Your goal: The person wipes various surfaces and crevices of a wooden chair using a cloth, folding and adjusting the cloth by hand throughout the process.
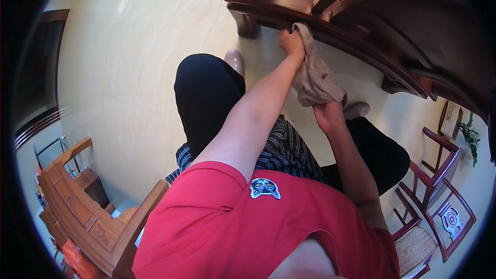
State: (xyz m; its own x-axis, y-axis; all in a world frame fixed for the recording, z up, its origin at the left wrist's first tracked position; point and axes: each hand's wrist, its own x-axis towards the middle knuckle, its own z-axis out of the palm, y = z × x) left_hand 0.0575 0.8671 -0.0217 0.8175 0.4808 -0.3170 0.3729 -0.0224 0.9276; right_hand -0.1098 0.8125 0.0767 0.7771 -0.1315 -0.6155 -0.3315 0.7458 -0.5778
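Observation:
A brown-beige cloth (pixel 316 75) hangs stretched between my two hands, bunched and folded. My left hand (pixel 293 44) is closed at its upper end, close to the lower front rail of a dark polished wooden piece of furniture (pixel 279 10). Whether that hand touches the rail I cannot tell. At the cloth's near end, my right hand (pixel 328 115) grips it from below, and the folds cover some of those fingers. My knees are bent on both sides of my arms.
Pale glossy floor (pixel 129 72) spreads to the left. Light-coloured shoes (pixel 235 62) show beyond my knees. Carved wooden furniture (pixel 88 206) stands at lower left. Dark wooden chairs (pixel 434 181) and a green plant (pixel 470 137) are at the right.

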